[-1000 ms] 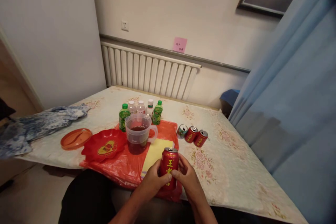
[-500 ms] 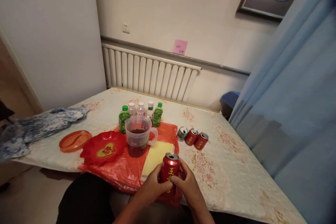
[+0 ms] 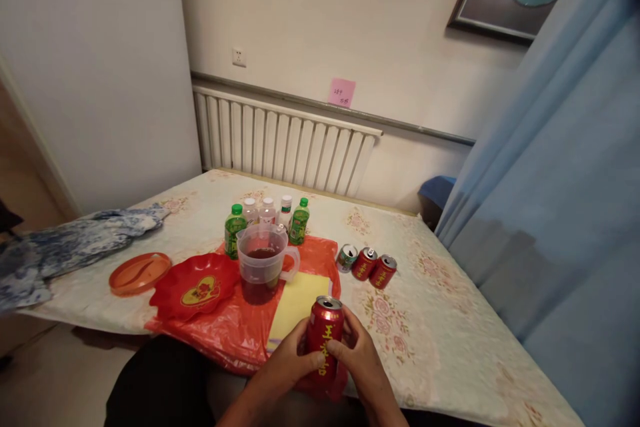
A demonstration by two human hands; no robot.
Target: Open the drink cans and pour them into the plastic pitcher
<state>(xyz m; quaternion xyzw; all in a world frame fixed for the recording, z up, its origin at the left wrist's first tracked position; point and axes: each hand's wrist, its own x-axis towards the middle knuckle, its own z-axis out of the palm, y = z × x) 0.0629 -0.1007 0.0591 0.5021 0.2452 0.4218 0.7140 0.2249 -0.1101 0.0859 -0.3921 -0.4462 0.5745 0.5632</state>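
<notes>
I hold a red drink can [image 3: 325, 330] with yellow characters upright at the near table edge. My left hand [image 3: 290, 365] wraps its left side and my right hand [image 3: 358, 358] wraps its right side, thumbs on the front. The can stands over a red plastic sheet [image 3: 235, 330]. Just beyond it lies a yellow pad [image 3: 297, 297], and behind that a clear plastic jug [image 3: 261, 263] holds dark liquid.
A red heart-marked dish [image 3: 193, 285] and an orange lid [image 3: 140, 272] lie left. Several small bottles [image 3: 267, 217] stand behind the jug. Three cans [image 3: 367, 264] lie on their sides at right. Blue patterned cloth [image 3: 70, 243] drapes the far left; a blue curtain [image 3: 565, 200] hangs right.
The can and both hands stay together at the table edge; the view shifted slightly and the can tilted a little. Nothing else moved.
</notes>
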